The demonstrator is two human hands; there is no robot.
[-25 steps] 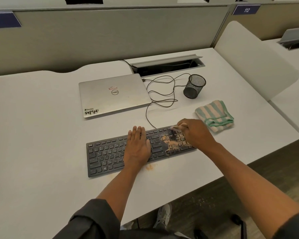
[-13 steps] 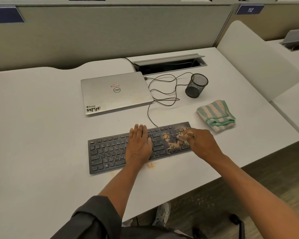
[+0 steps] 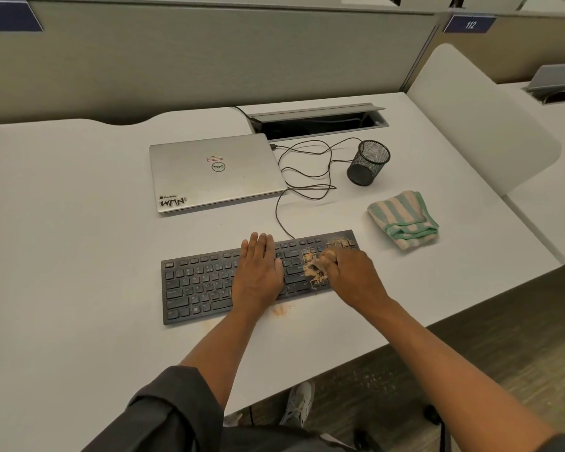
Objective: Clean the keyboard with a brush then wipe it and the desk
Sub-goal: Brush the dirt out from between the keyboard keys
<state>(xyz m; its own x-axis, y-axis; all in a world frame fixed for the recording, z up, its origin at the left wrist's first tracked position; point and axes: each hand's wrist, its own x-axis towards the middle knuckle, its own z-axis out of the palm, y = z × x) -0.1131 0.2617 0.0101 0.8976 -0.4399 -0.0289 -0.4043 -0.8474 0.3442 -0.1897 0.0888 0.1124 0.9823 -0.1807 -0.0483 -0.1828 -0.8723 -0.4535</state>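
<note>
Near edge: tan crumbs (image 3: 280,310) sit on the counter (image 3: 79,243) just in front of the keyboard (image 3: 203,282), which lies mid-counter with more grit over its right-hand keys. Left hand (image 3: 258,272) is flat on the middle keys, fingers straight, pinning the board; right hand (image 3: 353,275) has a closed grip on the brush (image 3: 320,261), bristles down in the grit, so I'd use short light strokes toward one edge, not deeper between keys. Farther back the striped cloth (image 3: 403,220) waits near the keyboard's right end, untouched, with the laptop (image 3: 212,171) and mesh cup (image 3: 367,163) behind.
</note>
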